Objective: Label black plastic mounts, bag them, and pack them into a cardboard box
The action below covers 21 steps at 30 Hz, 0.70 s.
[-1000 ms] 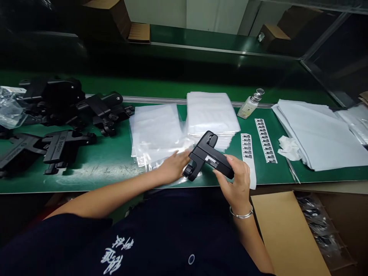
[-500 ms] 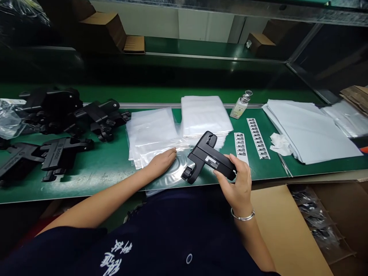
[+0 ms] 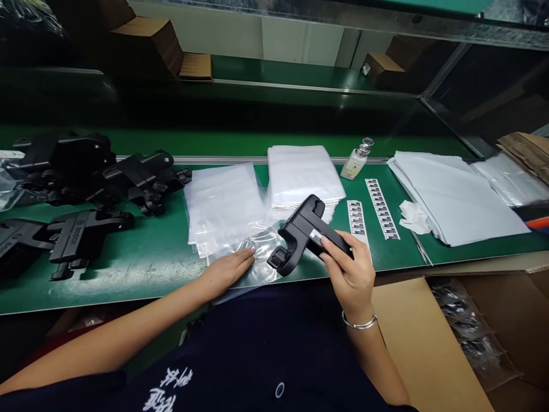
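My right hand (image 3: 349, 272) grips the lower right end of a black plastic device (image 3: 306, 232), with fingertips near its small white label. The device is tilted over the front of the green table (image 3: 141, 280). My left hand (image 3: 227, 272) lies flat, palm down, on a clear plastic bag (image 3: 261, 254) near the table edge, its fingers pointing toward the device and not touching it. Behind that hand are loose clear bags (image 3: 223, 200), and beside them a thick stack of bags (image 3: 302, 174). Two strips of printed labels (image 3: 357, 220) lie right of the device.
Several black devices (image 3: 77, 234) lie at the left. A glass bottle (image 3: 357, 160), white sheets (image 3: 458, 197), crumpled tissue (image 3: 415, 217) and tweezers (image 3: 421, 248) are on the right. Below the table edge stands an open cardboard box (image 3: 420, 337) with bagged parts.
My left hand has slid left and toward me across the bag. In my right hand the device has turned slightly, and my fingers have moved onto its labelled face. The view has shifted slightly.
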### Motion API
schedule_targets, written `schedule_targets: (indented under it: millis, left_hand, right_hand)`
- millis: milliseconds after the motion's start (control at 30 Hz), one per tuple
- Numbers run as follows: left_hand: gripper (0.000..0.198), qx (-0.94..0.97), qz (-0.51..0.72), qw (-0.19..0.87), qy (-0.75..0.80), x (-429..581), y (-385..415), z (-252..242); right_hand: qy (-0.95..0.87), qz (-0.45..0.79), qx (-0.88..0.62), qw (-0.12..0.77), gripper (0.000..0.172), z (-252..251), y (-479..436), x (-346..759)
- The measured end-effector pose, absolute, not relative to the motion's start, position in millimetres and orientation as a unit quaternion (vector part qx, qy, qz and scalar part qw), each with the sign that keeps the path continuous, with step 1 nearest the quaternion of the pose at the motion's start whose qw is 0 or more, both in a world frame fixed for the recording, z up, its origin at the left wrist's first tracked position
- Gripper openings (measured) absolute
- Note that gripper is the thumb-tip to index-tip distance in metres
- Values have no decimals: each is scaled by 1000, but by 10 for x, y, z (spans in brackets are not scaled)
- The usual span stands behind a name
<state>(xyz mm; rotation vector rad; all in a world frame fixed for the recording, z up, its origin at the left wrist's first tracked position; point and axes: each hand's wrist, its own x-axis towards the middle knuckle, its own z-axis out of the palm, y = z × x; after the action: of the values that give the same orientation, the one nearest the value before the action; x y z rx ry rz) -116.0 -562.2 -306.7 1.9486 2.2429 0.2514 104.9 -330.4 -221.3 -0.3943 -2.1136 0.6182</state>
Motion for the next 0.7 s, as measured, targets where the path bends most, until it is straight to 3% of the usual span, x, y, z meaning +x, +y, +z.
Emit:
schedule_targets:
  millis: [167,300,500,700]
  left_hand:
    - [42,599,94,67,793,-1200,-5666,-2965]
    - [33,613,89,10,785,-1211,-5722,-2907]
    - [30,579,72,-61,810,-1356,-5674,-2737]
    - [24,485,114,106,861,-1527,-5431,-2444]
  right_hand:
    - [-667,590,-281,359,31,-2315,-3264,954]
    - [-533,727,-303,308,46,-2328,-3263,865]
    - [-552,708,-314,308,47,-2299,-3306,847]
    - [-668,600,-299,323,37,-2260,-3348,876]
